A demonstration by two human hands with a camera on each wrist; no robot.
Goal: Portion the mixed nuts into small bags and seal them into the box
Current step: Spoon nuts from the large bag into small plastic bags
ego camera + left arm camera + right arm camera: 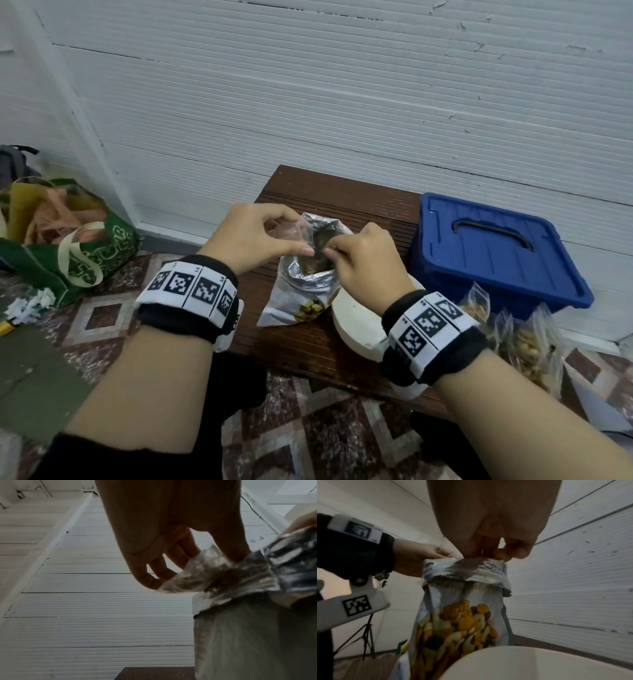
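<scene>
On the low brown table (308, 346) stands the mixed-nut pouch (301, 305), its foil-lined top rolled open. Over its mouth my left hand (267, 236) pinches a small clear bag (294, 233) between thumb and fingers. My right hand (363, 257) meets it from the right, thumb and forefinger pinched at the bag's edge. The left wrist view shows the clear bag (197, 573) hanging from my fingers against the foil rim (288, 563). In the right wrist view my curled fingers (501, 553) sit right on the pouch top (464, 568). The blue lidded box (496, 253) stands at the right.
A white bowl (356, 325) sits just right of the pouch, under my right wrist. Several filled small bags (527, 342) lie on the floor before the box. A green cloth bag (68, 246) rests at the left by the white wall.
</scene>
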